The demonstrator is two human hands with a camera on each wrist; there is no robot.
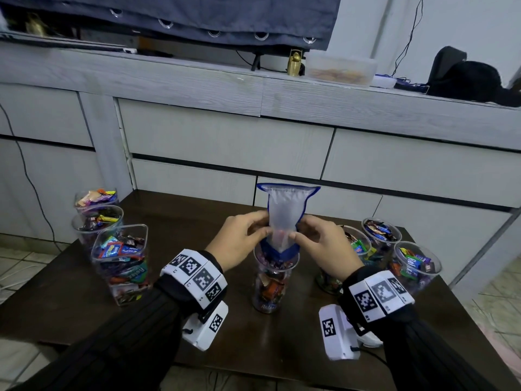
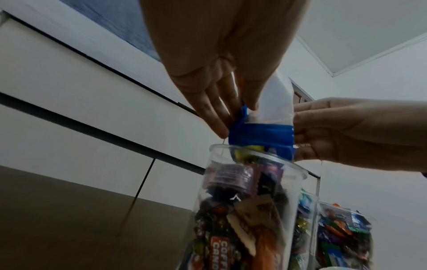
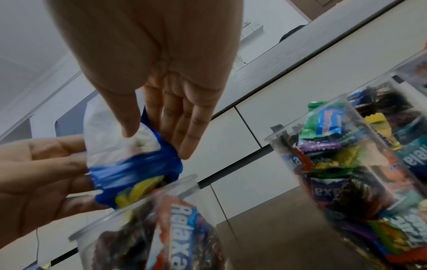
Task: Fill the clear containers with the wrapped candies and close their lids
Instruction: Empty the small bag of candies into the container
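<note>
A white plastic bag [image 1: 284,215] with blue edging is turned upside down over a tall clear round container [image 1: 272,286] at the table's middle. Both hands pinch it near its blue mouth: my left hand [image 1: 248,238] on the left side, my right hand [image 1: 315,244] on the right. In the left wrist view the blue mouth [image 2: 261,138] sits just above the container rim [image 2: 258,160], and a yellow candy [image 3: 136,191] shows at the opening. Wrapped candies [image 2: 231,219] fill this container nearly to the top. No lid is on it.
Three candy-filled clear containers stand at the left, the nearest one square [image 1: 122,263]. Three round ones stand at the right [image 1: 414,266], all without lids. The dark wooden table [image 1: 70,306] has a grey drawer cabinet [image 1: 225,142] behind it.
</note>
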